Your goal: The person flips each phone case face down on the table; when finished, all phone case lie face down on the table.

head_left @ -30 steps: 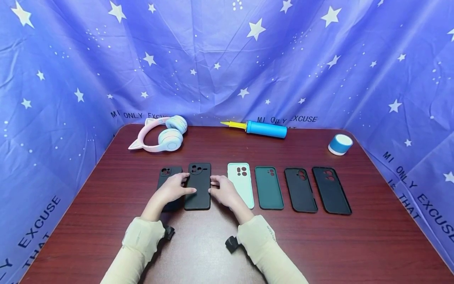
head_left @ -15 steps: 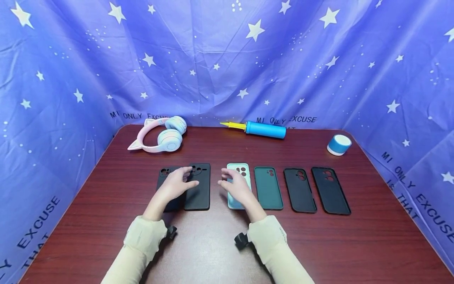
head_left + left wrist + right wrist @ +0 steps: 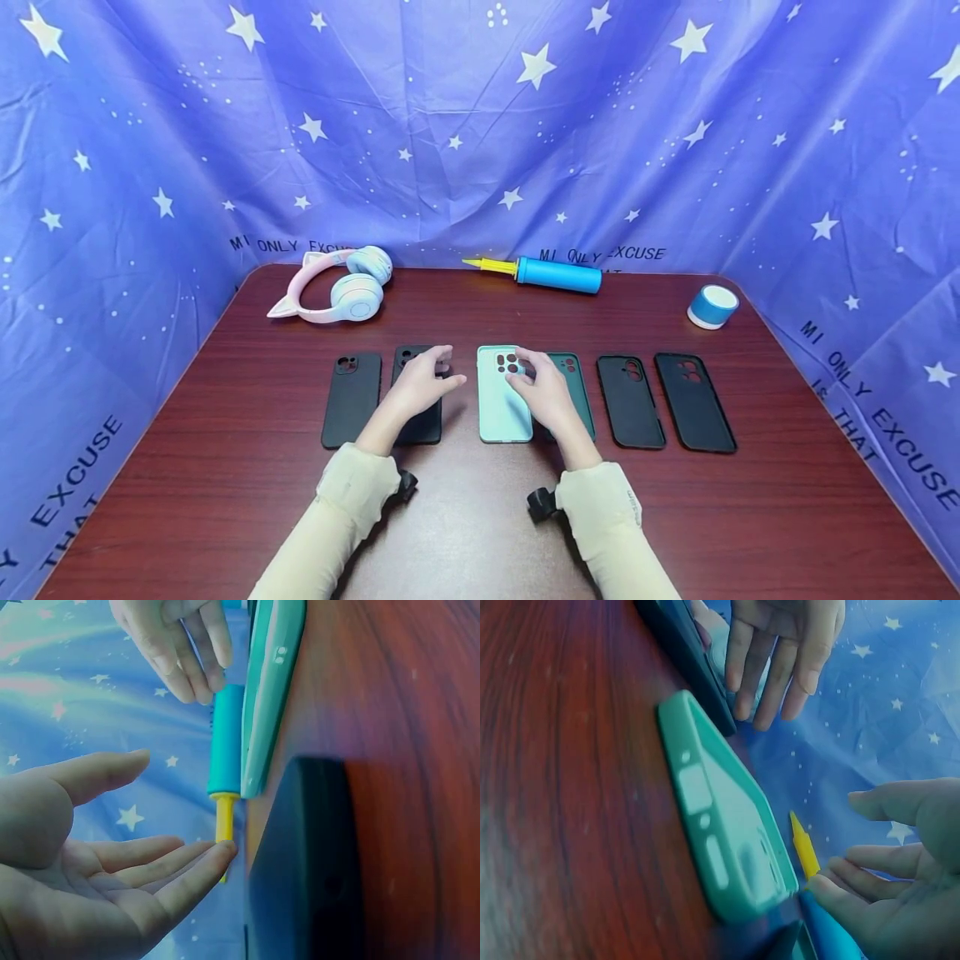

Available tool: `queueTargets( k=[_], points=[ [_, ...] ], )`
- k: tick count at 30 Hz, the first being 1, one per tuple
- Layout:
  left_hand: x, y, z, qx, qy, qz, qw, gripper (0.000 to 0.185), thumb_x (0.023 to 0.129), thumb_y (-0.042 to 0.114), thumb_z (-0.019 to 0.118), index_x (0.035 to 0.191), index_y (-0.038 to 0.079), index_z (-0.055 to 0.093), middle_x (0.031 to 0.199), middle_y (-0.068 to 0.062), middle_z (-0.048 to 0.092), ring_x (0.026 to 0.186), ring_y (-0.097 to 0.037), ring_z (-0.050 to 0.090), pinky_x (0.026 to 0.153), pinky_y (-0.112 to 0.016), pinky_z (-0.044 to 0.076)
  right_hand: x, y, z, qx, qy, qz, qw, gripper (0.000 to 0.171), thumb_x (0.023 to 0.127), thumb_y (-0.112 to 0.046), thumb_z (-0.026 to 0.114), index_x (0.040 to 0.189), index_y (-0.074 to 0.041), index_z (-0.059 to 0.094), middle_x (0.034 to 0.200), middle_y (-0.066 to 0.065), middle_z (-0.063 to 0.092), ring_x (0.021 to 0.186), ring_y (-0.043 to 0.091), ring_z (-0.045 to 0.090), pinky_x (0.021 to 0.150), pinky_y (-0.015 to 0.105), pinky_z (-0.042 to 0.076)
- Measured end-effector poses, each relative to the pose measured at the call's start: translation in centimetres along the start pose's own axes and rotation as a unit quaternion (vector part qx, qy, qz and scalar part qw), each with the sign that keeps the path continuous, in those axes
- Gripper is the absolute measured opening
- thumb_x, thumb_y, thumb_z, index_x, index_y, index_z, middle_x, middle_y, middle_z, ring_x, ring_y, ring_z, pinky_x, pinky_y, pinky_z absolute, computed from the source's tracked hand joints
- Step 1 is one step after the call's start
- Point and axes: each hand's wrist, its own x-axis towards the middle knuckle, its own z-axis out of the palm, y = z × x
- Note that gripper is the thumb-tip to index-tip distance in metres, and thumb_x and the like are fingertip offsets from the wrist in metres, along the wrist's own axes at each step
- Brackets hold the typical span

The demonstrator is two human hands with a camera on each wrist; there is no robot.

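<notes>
Several phone cases lie in a row on the table. My left hand (image 3: 423, 385) hovers with parted fingers over the second black phone case (image 3: 427, 427), partly covering it. To its left, another black phone case (image 3: 351, 408) lies flat. My right hand (image 3: 546, 392) hovers between the mint phone case (image 3: 498, 417) and the dark green phone case (image 3: 576, 382), hiding part of the latter. Both wrist views show the hands raised off the cases, holding nothing: left hand (image 3: 97, 885) beside a black case (image 3: 300, 870), right hand (image 3: 907, 877) beside the mint case (image 3: 720, 817).
Farther right lie two more black phone cases, one (image 3: 632, 408) beside the other (image 3: 697, 408). Along the back are cat-ear headphones (image 3: 356, 296), a blue hand pump (image 3: 558, 275) with a yellow nozzle, and a blue-white cylinder (image 3: 712, 307). A starry curtain (image 3: 420, 125) surrounds the table.
Both hands have moved right. The left has left the first black case for above the second; the right has gone from beside the second black case, across the mint case, toward the dark green one.
</notes>
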Motion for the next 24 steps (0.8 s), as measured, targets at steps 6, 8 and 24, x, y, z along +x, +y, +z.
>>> queueTargets(
  k=[6,8,24],
  points=[
    [0.6,0.2,1.1,-0.009,-0.026,-0.003,0.9996,0.062,0.092,0.019,0.064,0.145,-0.002,0.039,0.146,-0.020,0.047,0.129,-0.032,0.053,0.108,-0.047,0.044,0.2,1.2,-0.4,-0.020,0.000,0.027,0.999,0.054,0.094,-0.013,0.061,0.142,0.003,0.043,0.144,0.021,0.044,0.133,0.033,0.048,0.105,0.039,0.048],
    [0.8,0.3,1.4,-0.010,-0.029,0.000,0.9995,0.061,0.092,0.019,0.064,0.143,-0.003,0.040,0.145,-0.021,0.048,0.127,-0.033,0.054,0.106,-0.046,0.046,0.3,1.4,-0.4,-0.020,-0.002,0.032,0.999,0.054,0.094,-0.013,0.061,0.142,0.004,0.043,0.145,0.022,0.044,0.134,0.033,0.047,0.105,0.038,0.048],
    [1.7,0.0,4.0,-0.078,-0.036,-0.012,0.9962,0.058,0.090,0.012,0.065,0.141,-0.002,0.043,0.139,-0.019,0.052,0.124,-0.033,0.054,0.102,-0.045,0.049,0.1,1.6,-0.3,-0.051,-0.019,0.038,0.998,0.057,0.094,-0.018,0.060,0.144,0.001,0.042,0.144,0.020,0.047,0.134,0.034,0.047,0.111,0.050,0.039]
  ],
)
